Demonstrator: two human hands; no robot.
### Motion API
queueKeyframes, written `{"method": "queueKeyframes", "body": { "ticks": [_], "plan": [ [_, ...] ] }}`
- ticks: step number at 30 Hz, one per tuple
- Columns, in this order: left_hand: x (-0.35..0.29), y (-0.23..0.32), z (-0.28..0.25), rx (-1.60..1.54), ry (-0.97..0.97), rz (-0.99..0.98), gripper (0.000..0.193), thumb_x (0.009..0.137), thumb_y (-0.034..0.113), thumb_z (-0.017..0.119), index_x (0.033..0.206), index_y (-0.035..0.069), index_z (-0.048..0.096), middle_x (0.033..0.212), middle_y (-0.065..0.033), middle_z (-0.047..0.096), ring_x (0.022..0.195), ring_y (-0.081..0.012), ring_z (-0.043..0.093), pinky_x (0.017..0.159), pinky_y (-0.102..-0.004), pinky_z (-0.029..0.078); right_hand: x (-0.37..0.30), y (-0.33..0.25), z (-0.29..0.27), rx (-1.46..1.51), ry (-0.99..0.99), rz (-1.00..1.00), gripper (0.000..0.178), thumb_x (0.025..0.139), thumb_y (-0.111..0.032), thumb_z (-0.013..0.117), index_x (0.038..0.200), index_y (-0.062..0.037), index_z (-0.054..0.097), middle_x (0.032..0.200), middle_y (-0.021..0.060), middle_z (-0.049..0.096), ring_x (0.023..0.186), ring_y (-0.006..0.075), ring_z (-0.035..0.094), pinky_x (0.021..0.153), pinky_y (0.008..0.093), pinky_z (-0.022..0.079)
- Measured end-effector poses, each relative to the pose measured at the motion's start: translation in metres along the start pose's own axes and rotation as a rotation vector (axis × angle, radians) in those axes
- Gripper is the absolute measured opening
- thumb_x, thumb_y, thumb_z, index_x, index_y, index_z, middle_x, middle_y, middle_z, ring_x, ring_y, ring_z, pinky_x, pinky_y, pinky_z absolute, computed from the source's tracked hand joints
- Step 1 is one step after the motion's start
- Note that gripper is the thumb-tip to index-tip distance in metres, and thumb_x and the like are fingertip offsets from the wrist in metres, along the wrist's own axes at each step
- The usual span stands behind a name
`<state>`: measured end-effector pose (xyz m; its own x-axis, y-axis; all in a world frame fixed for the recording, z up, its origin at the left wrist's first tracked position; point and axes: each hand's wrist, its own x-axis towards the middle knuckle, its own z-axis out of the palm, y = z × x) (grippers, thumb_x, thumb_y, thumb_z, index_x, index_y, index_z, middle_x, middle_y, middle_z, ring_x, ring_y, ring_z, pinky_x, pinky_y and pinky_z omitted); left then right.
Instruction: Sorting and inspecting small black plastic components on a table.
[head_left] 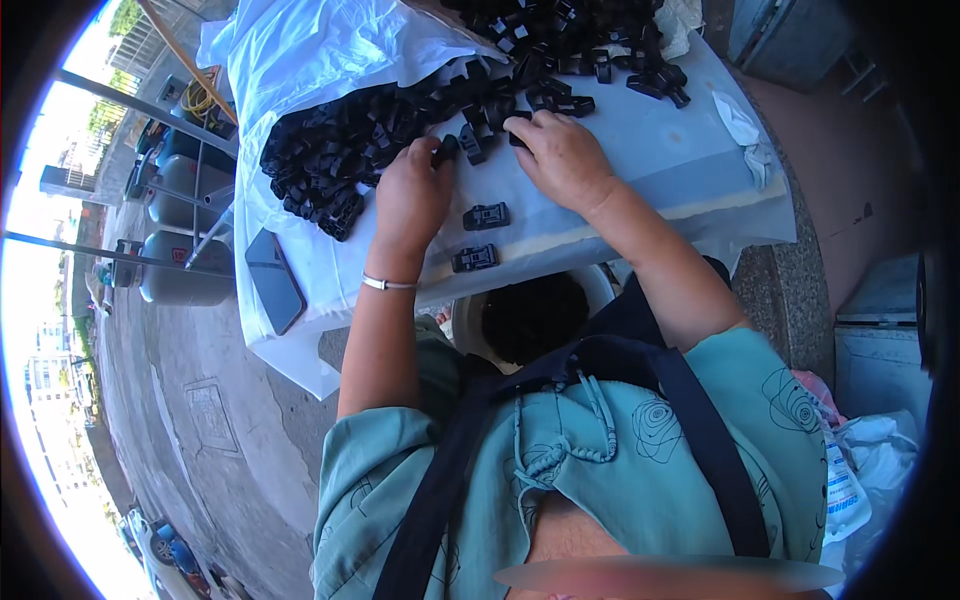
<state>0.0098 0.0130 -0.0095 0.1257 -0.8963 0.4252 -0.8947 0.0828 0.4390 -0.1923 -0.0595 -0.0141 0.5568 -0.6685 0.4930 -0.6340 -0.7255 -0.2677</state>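
Observation:
My left hand [410, 195] is closed at the near edge of a heap of black plastic clips [335, 150], pinching one black plastic clip [446, 151] between thumb and fingers. Across from it, my right hand [565, 160] has its fingers closed on another dark piece, mostly hidden beneath them. A loose clip [472, 145] lies between the two hands. Nearer to me, two more clips, one [486, 216] behind the other [475, 258], lie apart on the white-covered table [650, 155].
A phone [274, 282] rests at the table's left edge. White plastic sheeting [320, 50] borders the heap, and more clips [560, 35] spread at the back. Below the front edge stands a pale bucket [600, 290] with dark contents. Grey tanks [185, 268] stand left; a metal cabinet [880, 350] is right.

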Motion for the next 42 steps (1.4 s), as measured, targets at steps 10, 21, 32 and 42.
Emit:
{"method": "queueKeyframes", "body": {
  "ticks": [10, 21, 32, 42],
  "plan": [
    [-0.034, 0.013, -0.018, -0.173, 0.040, -0.110, 0.023, 0.082, 0.017, 0.068, 0.102, 0.005, 0.067, 0.097, -0.0125, 0.066, 0.069, -0.0274, 0.065, 0.065, -0.0377, 0.052, -0.004, 0.009, -0.013, 0.038, 0.003, -0.183, 0.033, 0.083, -0.005, 0.062, 0.116, -0.0059, 0.062, 0.113, 0.0143, 0.058, 0.103, 0.0314, 0.058, 0.088, 0.0389, 0.050],
    [-0.043, 0.014, -0.015, -0.409, -0.114, 0.040, 0.027, 0.074, 0.004, 0.074, 0.100, 0.007, 0.068, 0.091, -0.0082, 0.067, 0.074, -0.0215, 0.066, 0.068, -0.0309, 0.054, -0.003, -0.018, -0.033, 0.064, -0.434, 0.122, 0.026, 0.093, -0.027, 0.058, 0.102, -0.0044, 0.065, 0.104, 0.0123, 0.063, 0.085, 0.0311, 0.063, 0.076, 0.0393, 0.052],
    [-0.042, 0.014, -0.011, -0.415, -0.127, -0.047, 0.055, 0.074, 0.000, 0.075, 0.125, 0.008, 0.057, 0.091, -0.0053, 0.069, 0.069, -0.0116, 0.060, 0.067, -0.0262, 0.052, -0.011, -0.016, -0.027, 0.573, -0.101, -0.076, 0.034, 0.082, -0.003, 0.068, 0.115, -0.0109, 0.067, 0.107, 0.0118, 0.063, 0.084, 0.0240, 0.065, 0.071, 0.0305, 0.055],
    [-0.041, 0.015, -0.011, -0.379, -0.134, -0.056, 0.059, 0.070, 0.008, 0.076, 0.125, 0.008, 0.053, 0.088, -0.0108, 0.071, 0.073, -0.0246, 0.069, 0.067, -0.0336, 0.054, -0.012, -0.031, -0.014, 0.473, -0.187, -0.222, 0.032, 0.081, -0.006, 0.069, 0.113, -0.0109, 0.068, 0.112, 0.0101, 0.061, 0.092, 0.0259, 0.064, 0.080, 0.0347, 0.054]
  ]
}}
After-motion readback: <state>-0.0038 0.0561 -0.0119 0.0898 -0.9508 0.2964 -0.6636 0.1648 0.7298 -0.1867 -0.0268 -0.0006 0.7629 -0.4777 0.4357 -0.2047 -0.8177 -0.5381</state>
